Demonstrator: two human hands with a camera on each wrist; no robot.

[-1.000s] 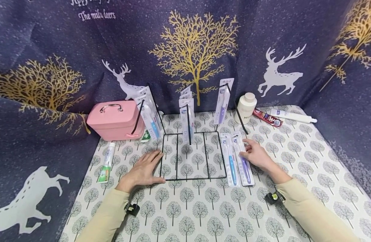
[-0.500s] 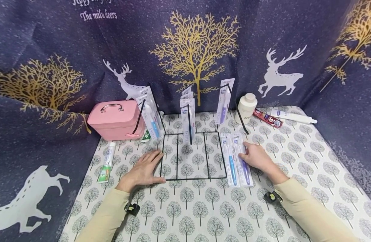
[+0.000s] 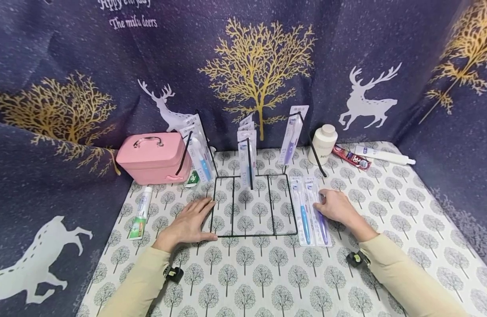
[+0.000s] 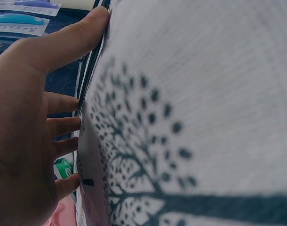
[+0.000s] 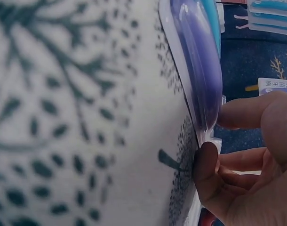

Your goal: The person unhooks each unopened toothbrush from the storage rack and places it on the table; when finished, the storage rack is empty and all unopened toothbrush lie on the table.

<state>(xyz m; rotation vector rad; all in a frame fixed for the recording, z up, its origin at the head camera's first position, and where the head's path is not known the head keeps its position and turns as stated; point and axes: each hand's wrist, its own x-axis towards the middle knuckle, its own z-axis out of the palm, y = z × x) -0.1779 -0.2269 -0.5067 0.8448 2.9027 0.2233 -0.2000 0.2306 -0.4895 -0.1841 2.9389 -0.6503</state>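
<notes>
My right hand (image 3: 338, 207) pinches the right edge of a packaged purple toothbrush (image 3: 322, 229), which lies on the table just right of the black wire rack (image 3: 251, 236). In the right wrist view, the purple handle (image 5: 200, 66) shows under clear plastic, with thumb and fingertips at the pack's edge. A packaged blue toothbrush (image 3: 305, 222) lies close alongside to its left. My left hand (image 3: 191, 220) rests palm down, fingers spread, and touches the rack's left side. More packaged toothbrushes hang on the rack's prongs: left (image 3: 201, 163), middle (image 3: 244, 163) and right (image 3: 292, 136).
A pink case (image 3: 154, 158) and a green-and-white toothpaste tube (image 3: 140, 215) stand and lie at the left. Behind the right hand are a white bottle (image 3: 323, 143), a red pack (image 3: 352, 157) and a white tube (image 3: 386, 155). A dark printed cloth hangs behind.
My right hand has shifted slightly left, and the purple toothbrush pack now lies closer against the blue one. My left hand stays put.
</notes>
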